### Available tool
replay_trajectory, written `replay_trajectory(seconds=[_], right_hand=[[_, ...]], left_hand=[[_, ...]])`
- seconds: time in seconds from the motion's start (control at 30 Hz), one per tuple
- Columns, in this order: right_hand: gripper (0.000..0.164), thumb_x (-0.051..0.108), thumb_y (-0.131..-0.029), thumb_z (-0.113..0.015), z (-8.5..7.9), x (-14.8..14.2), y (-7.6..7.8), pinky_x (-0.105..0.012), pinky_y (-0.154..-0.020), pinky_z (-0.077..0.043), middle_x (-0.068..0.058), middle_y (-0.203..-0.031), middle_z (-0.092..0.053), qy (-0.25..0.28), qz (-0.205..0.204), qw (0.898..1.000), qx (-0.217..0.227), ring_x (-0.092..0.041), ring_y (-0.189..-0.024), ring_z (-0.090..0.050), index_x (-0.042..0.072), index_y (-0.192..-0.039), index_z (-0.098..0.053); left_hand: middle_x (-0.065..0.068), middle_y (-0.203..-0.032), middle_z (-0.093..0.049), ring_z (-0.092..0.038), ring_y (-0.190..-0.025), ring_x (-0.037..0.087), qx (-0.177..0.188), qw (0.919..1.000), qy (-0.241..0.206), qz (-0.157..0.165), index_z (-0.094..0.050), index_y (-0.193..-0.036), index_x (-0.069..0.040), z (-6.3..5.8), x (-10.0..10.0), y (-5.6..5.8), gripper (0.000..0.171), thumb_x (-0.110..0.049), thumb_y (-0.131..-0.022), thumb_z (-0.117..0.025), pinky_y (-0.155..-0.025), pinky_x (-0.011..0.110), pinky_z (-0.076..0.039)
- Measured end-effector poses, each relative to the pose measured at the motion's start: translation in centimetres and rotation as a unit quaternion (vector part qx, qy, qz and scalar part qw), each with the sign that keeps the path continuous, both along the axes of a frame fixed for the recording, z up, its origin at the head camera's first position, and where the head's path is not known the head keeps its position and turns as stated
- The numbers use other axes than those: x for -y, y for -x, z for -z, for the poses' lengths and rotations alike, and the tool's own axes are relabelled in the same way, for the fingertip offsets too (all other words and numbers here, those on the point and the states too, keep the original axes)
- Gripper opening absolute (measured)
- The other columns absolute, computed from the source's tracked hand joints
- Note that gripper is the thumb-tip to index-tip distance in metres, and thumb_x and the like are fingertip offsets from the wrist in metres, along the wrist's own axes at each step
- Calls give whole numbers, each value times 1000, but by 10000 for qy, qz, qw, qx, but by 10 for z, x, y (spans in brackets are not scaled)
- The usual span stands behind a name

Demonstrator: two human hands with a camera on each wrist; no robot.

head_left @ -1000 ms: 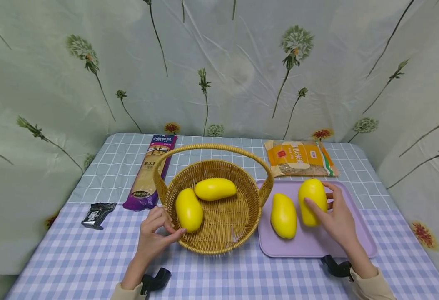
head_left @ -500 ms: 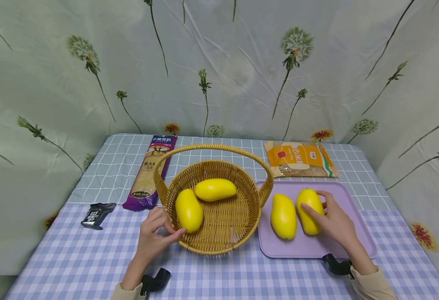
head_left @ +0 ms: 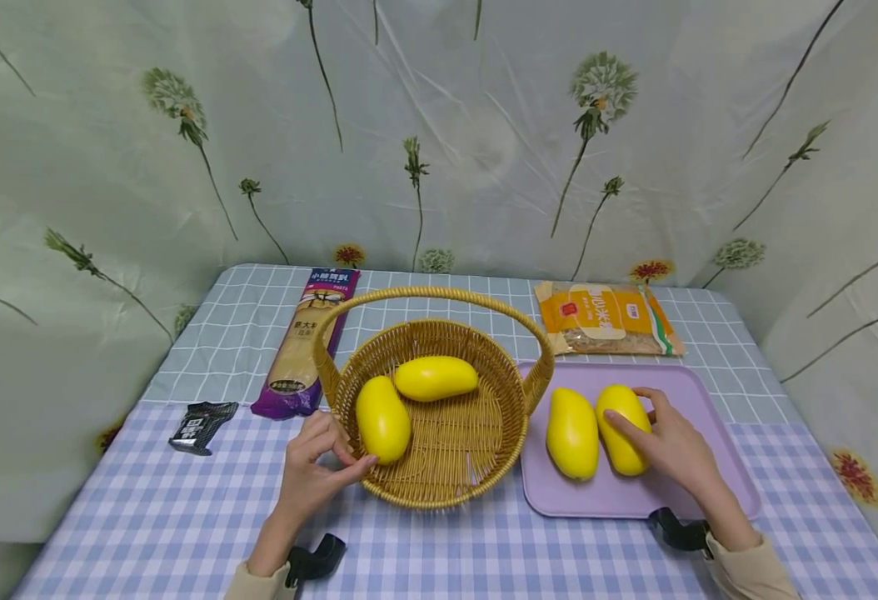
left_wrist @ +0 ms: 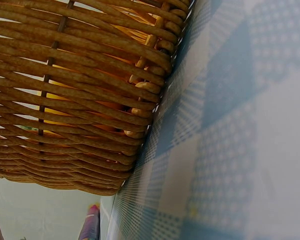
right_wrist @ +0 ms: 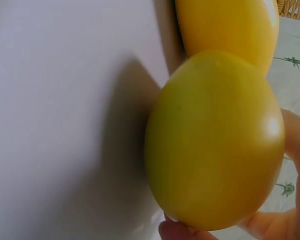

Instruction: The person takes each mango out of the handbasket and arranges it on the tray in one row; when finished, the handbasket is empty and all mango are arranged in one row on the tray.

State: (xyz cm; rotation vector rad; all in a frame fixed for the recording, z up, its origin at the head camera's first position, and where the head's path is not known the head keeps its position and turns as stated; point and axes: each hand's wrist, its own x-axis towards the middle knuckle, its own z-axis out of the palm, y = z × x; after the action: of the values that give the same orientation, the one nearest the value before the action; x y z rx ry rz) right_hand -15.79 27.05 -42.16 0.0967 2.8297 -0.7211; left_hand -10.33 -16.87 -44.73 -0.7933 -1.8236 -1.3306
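Note:
On the lilac tray [head_left: 679, 492] my right hand [head_left: 675, 442] grips a yellow mango [head_left: 622, 429], thumb on its near side and fingers round the far side. In the right wrist view this mango [right_wrist: 215, 145] fills the middle, low over the tray surface. Just left of it lies a second mango [head_left: 572, 433]. My left hand [head_left: 319, 458] pinches the left front rim of a wicker basket [head_left: 454, 450] with a tall arched handle. Inside the basket lie two more mangoes, one mango [head_left: 382, 421] by the left wall and one mango [head_left: 436, 378] behind it.
A purple pasta packet [head_left: 307, 342] lies behind the basket on the left. A small black wrapped packet [head_left: 202, 427] is at the left. Behind the tray rests an orange bag of dry food [head_left: 607, 318]. A flowered curtain [head_left: 476, 150] stands at the table's back.
My right hand has brought its mango down and nearer on the tray, close beside the other mango there. The left hand stays at the basket rim. The head view shifts slightly.

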Motion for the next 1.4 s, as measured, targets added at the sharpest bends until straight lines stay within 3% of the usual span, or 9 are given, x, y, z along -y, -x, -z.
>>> replay_trajectory(seconds=[0.3,0.47,0.57,0.67,0.8,0.87,0.97,1.17,1.4], right_hand=[[90,69,-86,-46,-5,3,-6,-37,-53,-41,-31,-106,-43,-602,-11,9972,-437,-33,-73,-52,-2,-140,-31],[75,60,-87,-54,-12,14,-13,-31,-47,-34,-22,-99,-46,-692,60,9876,-1411,-26,-65,-46,1,-132,-46],[54,46,-85,-67,-14,28,-20,-29,-44,-30,-13,-90,-51,-559,-177,9672,-2471,-18,-57,-40,5,-120,-59],[37,30,-78,-78,-16,46,-24,-26,-42,-29,-4,-81,-54,-264,-737,9329,-3516,-11,-54,-37,8,-106,-66],[28,21,-73,-80,-24,72,-27,-22,-44,-33,5,-74,-55,215,-1603,8922,-4218,-5,-56,-41,11,-96,-69],[24,21,-75,-79,-29,86,-29,-19,-47,-35,8,-75,-55,538,-2014,8808,-4251,-5,-58,-44,13,-96,-69],[20,21,-80,-76,-35,106,-30,-15,-51,-38,11,-79,-57,1025,-2554,8749,-3985,-5,-61,-49,16,-98,-69],[16,25,-87,-70,-48,143,-26,-22,-59,-46,10,-87,-59,1546,-3248,8785,-3144,-9,-69,-53,18,-102,-67],[25,34,-91,-64,-64,179,-11,-30,-80,-48,7,-105,-61,1121,-3721,8860,-2527,-9,-95,-57,17,-109,-65]], left_hand=[[-1,-61,-45,-41,-65,14,-9,10000,6,-11,-51,-57,-8,0,0,0,40,-28,-82,-75,-76,26,-29],[0,-62,-44,-40,-64,14,38,10000,28,-25,-50,-57,-8,-1,-1,-2,41,-28,-82,-75,-76,26,-29],[0,-62,-44,-41,-64,14,102,9999,44,-23,-50,-57,-8,-2,-1,-2,41,-29,-82,-75,-75,25,-30],[0,-63,-44,-41,-65,14,128,9999,28,-17,-50,-57,-8,-2,-2,-2,41,-28,-82,-75,-75,25,-29],[0,-63,-44,-41,-65,14,103,9999,25,-32,-50,-57,-8,-2,-1,-2,41,-28,-82,-75,-75,25,-29],[0,-63,-44,-41,-65,13,85,9999,37,-40,-50,-57,-9,-2,-1,-2,40,-28,-82,-75,-75,25,-30],[0,-63,-44,-41,-65,13,68,10000,41,-44,-50,-58,-9,-1,0,-2,40,-28,-82,-75,-75,25,-30],[0,-64,-44,-41,-65,14,55,10000,30,-18,-50,-58,-9,-1,0,-1,39,-27,-82,-76,-76,25,-30],[1,-63,-44,-41,-65,14,80,10000,27,-35,-50,-58,-9,-2,-1,-2,40,-28,-82,-76,-75,25,-30]])
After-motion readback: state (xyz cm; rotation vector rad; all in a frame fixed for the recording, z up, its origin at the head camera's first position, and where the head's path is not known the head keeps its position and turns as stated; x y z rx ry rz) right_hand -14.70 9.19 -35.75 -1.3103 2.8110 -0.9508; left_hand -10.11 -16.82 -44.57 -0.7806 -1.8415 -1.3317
